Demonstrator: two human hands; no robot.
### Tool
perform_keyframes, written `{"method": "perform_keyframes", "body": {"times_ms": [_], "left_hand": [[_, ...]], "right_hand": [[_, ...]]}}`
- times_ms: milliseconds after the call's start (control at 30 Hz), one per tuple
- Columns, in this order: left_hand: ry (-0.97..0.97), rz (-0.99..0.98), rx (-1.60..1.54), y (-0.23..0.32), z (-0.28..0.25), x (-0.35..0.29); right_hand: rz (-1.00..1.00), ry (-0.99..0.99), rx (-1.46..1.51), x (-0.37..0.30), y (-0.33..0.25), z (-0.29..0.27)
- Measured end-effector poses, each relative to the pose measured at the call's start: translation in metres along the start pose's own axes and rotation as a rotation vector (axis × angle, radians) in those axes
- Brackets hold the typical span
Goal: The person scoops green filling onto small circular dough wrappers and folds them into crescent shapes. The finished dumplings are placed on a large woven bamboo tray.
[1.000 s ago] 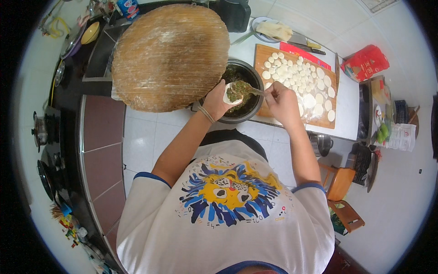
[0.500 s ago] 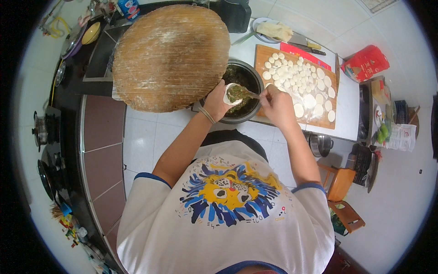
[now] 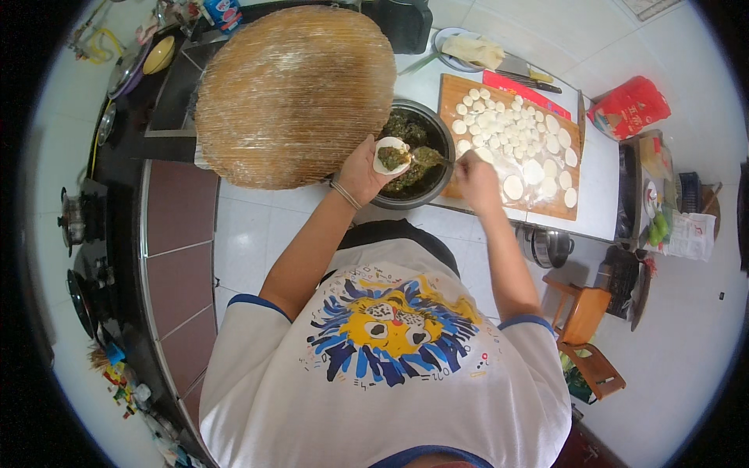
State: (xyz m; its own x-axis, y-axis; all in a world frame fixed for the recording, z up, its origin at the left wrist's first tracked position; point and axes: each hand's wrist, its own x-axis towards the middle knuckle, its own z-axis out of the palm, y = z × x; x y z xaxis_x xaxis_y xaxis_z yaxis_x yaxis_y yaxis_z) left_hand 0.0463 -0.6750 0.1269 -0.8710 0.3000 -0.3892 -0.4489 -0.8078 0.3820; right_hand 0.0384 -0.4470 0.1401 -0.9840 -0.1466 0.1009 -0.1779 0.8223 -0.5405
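On the fingers of my left hand (image 3: 361, 173) lies a round white dumpling wrapper (image 3: 381, 166), with a mound of green filling (image 3: 393, 158) on it. This hand is held over the left side of a dark round pot (image 3: 446, 148) of the same chopped filling. My right hand (image 3: 476, 179) grips a spoon (image 3: 441, 161) by its handle at the pot's right rim. The spoon's bowl carries green filling and sits just right of the wrapper, above the pot.
Left of the pot is a large round woven tray (image 3: 296, 93) under shiny film. To the right, a floured wooden board (image 3: 558, 207) bears several dough pieces and rolled wrappers. Knives (image 3: 538, 84) and a plate (image 3: 443, 39) lie behind it. A wooden chair (image 3: 583, 312) stands at right.
My right hand has drawn the spoon slightly right and down, away from the wrapper. My left hand has shifted a little left, and filling now rests on the wrapper, apart from the spoon.
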Motion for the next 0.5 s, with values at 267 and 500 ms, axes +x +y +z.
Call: {"method": "perform_keyframes", "body": {"times_ms": [267, 500], "left_hand": [[-0.046, -0.012, -0.018, 0.007, 0.01, -0.009], [-0.094, -0.036, -0.026, -0.002, 0.014, -0.006]], "right_hand": [[-0.09, -0.041, -0.267, -0.019, 0.032, 0.075], [-0.312, 0.15, 0.127, -0.019, -0.036, -0.002]]}}
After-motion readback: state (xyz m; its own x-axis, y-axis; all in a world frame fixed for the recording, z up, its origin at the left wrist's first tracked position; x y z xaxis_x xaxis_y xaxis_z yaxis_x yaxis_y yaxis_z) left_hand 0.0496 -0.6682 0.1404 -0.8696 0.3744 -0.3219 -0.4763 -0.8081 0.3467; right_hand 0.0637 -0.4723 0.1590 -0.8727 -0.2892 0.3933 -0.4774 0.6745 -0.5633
